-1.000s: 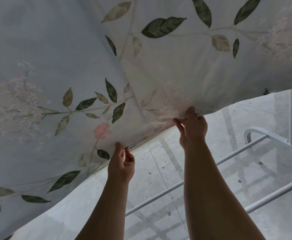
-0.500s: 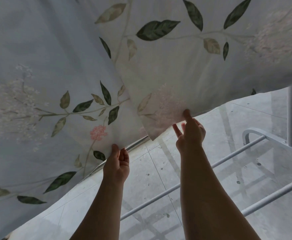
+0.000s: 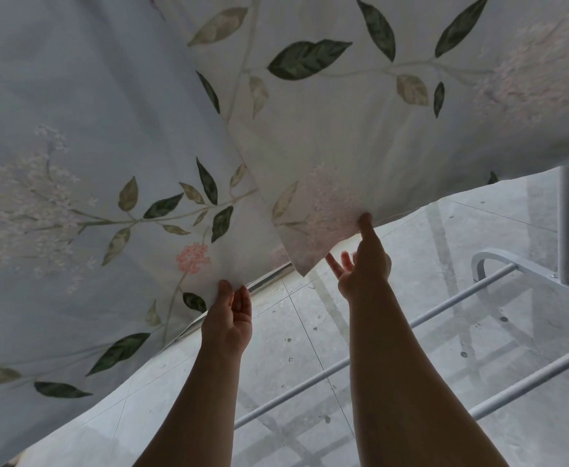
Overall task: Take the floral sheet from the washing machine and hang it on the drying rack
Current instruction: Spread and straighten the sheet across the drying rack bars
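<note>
- Head view: floral sheet [image 3: 310, 129] hangs spread across the upper field, above and beyond both hands. It is pale cloth printed with green leaves and pink blossom clusters.
- Two panels of the sheet overlap. A whiter panel lies over the fingers of the right hand, and a blue-grey panel runs out to the left of the left fingers.
- Left hand [image 3: 227, 318]: raised, with thumb and fingers [image 3: 242, 298] closed together on the lower hem of the blue-grey panel, pinching it.
- A pink blossom sits just above and left of that pinch.
- Right hand [image 3: 364, 264]: raised higher, not gripping. One straight digit touches the hem of the whiter panel with its tip.
- The other fingers [image 3: 333, 264] of the right hand are splayed and straight, just below the panel's hanging corner and clear of the cloth.
- Drying rack [image 3: 445, 305]: white horizontal rails run below and right of the right fingers. Its upright post stands further right and passes up behind the sheet's edge.
- Floor [image 3: 310, 348]: grey tiles, glossy, beneath both forearms, showing reflections of the rails.
</note>
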A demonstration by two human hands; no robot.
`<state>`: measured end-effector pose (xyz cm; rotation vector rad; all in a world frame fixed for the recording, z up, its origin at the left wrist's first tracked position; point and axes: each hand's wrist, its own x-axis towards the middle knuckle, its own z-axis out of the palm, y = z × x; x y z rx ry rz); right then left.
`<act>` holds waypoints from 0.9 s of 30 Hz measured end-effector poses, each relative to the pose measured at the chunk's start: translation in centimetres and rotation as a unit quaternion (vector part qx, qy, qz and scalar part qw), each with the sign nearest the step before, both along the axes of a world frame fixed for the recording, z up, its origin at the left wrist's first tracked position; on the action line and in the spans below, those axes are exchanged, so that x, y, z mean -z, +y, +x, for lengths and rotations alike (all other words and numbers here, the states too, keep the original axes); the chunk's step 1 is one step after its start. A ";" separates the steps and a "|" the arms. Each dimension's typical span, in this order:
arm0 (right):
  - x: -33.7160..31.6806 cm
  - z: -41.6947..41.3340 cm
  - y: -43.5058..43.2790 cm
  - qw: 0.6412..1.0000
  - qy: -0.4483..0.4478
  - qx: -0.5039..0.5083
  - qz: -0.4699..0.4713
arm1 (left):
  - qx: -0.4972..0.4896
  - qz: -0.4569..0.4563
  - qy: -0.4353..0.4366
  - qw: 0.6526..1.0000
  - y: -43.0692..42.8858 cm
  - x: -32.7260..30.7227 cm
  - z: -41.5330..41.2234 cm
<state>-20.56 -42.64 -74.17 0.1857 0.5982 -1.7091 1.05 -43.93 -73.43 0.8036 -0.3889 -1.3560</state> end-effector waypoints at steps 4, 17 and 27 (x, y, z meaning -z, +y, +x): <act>0.1 0.3 0.1 0.997 0.022 -0.063 -0.046 | 0.004 0.005 0.004 1.000 0.2 -0.1 -0.1; 0.4 0.1 -0.2 0.984 0.023 -0.166 -0.066 | 0.004 0.005 0.003 1.000 -0.3 -0.1 -0.1; -0.1 0.1 0.2 0.992 0.104 0.016 -0.068 | 0.009 0.005 -0.005 1.000 -0.7 -0.1 -0.1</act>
